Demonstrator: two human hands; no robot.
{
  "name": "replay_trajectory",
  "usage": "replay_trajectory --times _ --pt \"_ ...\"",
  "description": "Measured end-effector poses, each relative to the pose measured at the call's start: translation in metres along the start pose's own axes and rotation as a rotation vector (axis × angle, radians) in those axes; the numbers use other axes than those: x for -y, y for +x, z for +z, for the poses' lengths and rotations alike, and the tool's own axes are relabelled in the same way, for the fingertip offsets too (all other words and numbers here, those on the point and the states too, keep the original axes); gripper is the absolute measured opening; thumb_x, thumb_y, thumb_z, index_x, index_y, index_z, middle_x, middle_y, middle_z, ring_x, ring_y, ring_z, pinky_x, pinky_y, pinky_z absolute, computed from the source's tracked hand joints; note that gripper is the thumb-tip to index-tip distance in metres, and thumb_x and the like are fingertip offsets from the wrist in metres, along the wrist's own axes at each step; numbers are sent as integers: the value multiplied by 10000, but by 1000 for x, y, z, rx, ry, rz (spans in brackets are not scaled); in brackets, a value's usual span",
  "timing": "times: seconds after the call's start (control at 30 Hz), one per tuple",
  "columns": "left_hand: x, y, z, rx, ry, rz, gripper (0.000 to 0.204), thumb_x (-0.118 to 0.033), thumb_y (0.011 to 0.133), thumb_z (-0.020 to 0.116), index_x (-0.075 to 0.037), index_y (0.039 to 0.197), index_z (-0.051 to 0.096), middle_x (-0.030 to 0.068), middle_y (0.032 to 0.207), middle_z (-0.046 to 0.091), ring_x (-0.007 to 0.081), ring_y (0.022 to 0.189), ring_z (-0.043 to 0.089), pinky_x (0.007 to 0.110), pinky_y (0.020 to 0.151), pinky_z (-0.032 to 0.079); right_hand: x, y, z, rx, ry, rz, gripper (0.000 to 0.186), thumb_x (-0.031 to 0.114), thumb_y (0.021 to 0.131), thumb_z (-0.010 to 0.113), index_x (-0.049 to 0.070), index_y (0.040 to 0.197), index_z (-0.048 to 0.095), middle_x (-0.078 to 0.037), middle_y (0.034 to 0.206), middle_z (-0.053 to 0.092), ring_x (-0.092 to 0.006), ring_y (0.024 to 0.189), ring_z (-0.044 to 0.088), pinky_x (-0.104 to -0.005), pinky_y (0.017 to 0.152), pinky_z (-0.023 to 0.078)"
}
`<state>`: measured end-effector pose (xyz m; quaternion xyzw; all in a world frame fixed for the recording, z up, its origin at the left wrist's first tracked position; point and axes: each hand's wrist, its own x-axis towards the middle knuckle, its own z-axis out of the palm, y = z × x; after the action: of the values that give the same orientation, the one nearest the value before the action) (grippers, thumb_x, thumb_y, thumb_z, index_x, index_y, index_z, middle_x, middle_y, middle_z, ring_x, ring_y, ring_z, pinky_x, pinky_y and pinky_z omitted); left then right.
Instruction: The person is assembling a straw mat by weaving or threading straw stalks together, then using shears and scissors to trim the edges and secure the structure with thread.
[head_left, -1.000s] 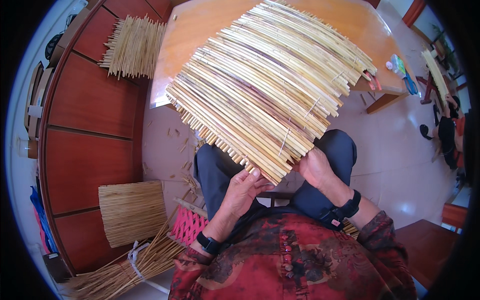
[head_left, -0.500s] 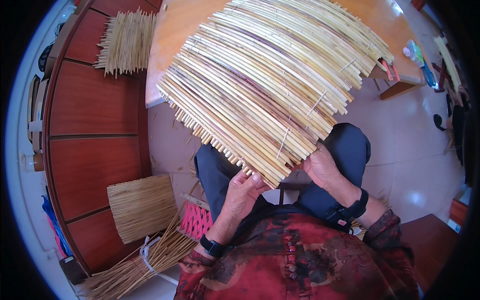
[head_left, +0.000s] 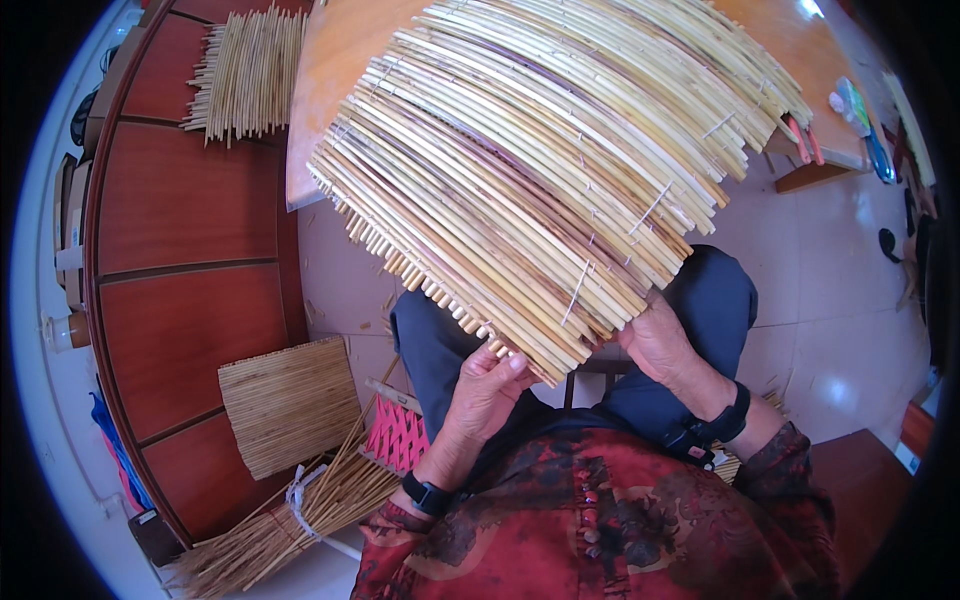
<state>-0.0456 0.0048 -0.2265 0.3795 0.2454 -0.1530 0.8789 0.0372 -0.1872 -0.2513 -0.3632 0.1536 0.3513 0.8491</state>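
Note:
A large mat of pale straw-coloured stalks (head_left: pixel 500 190), joined in rows by short thin ties, slopes from the table down to my lap. My left hand (head_left: pixel 487 393) grips its near corner, thumb on top beside the uneven stalk ends. Around the near right edge, my right hand (head_left: pixel 662 342) is closed on the mat, its fingers partly hidden underneath. Both hands hold the same mat, a short way apart, above my knees.
The orange-brown table (head_left: pixel 330 75) carries red-handled pliers (head_left: pixel 805 140) at its right edge. A smaller stalk mat (head_left: pixel 250 75) lies on the red-brown cabinet (head_left: pixel 190 200). Another mat (head_left: pixel 290 405), a tied stalk bundle (head_left: pixel 270 530) and a pink woven seat (head_left: pixel 395 435) are low left.
The whole view has shifted slightly. Both hands keep their hold on the mat, which lies almost as before.

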Motion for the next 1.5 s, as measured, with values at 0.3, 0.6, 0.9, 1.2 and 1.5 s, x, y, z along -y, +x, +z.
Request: replay_trajectory --times 0.3,0.6,0.9,1.2,1.5 --pt "1 0 1 11 -5 17 318 -153 841 556 -2 1116 503 90 1046 571 193 952 558 364 845 446 -2 1 -4 16 0 -12 430 200 875 519 57 1257 384 -31 1212 465 -124 1104 446 -294 915 384" --pt "4 2 0 24 9 58 346 -173 853 544 4 1143 480 91 1059 563 186 952 552 360 827 448 -4 5 -6 23 -70 -35 452 230 883 502 69 1280 356 -28 1229 452 -124 1118 435 -294 931 371" --pt "4 5 -3 91 -23 76 341 -172 842 560 5 1128 501 94 1034 581 193 939 567 360 825 453 6 -6 1 22 -754 67 261 191 889 464 31 1093 499 -65 834 594 -146 639 581 -258 525 485" --pt "6 5 -4 66 7 134 310 -171 842 555 5 1095 527 79 998 604 166 874 597 321 786 480 59 -57 4 204 -1208 29 221 170 873 467 0 967 572 -58 772 590 -93 613 553 -208 534 446" --pt "6 6 -2 36 7 137 363 -196 798 607 2 1086 513 68 961 604 144 827 596 332 753 493 125 -59 -31 -226 -1158 -446 214 173 890 442 15 940 577 -46 748 573 -73 600 529 -196 525 434"
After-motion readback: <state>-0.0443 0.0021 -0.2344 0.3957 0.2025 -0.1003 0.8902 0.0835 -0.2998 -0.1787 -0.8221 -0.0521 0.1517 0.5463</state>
